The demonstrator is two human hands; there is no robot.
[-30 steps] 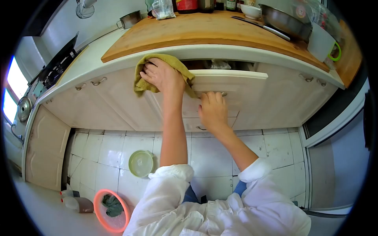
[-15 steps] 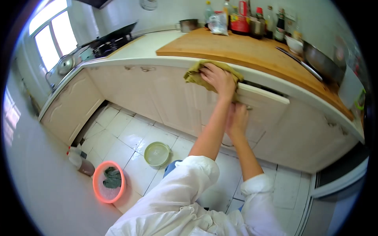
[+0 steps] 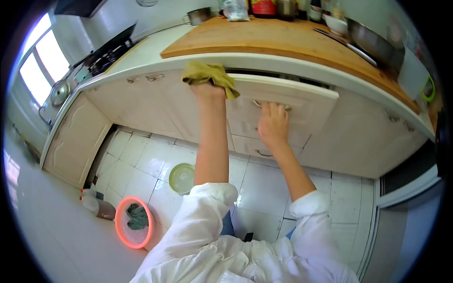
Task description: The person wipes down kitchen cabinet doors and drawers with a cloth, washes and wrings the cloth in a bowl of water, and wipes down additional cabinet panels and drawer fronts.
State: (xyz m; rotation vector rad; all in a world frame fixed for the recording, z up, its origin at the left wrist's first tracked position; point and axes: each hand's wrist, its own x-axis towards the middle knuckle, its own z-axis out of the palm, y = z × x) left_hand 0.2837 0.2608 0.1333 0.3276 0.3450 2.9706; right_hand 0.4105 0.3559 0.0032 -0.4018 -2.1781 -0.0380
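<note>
An olive-green cloth (image 3: 212,74) is bunched in my left hand (image 3: 209,90), against the cabinet front just under the worktop edge. The cloth covers most of that hand's fingers. To the right, my right hand (image 3: 273,123) has its fingers hooked over the metal handle (image 3: 257,103) of a cream drawer (image 3: 302,101). The drawer stands slightly pulled out, with a dark gap along its top. Lower down is another drawer handle (image 3: 263,153).
A wooden board (image 3: 245,40) lies on the worktop, with a knife (image 3: 349,46), a metal pan (image 3: 375,45) and several bottles. On the tiled floor are a green basin (image 3: 182,178), a pink-rimmed bucket (image 3: 123,231) holding a dark cloth, and jugs (image 3: 100,207).
My left hand has moved left along the cabinet front with the cloth, off the drawer's corner. My right hand now grips the drawer handle, clear of my left arm. The view has shifted.
</note>
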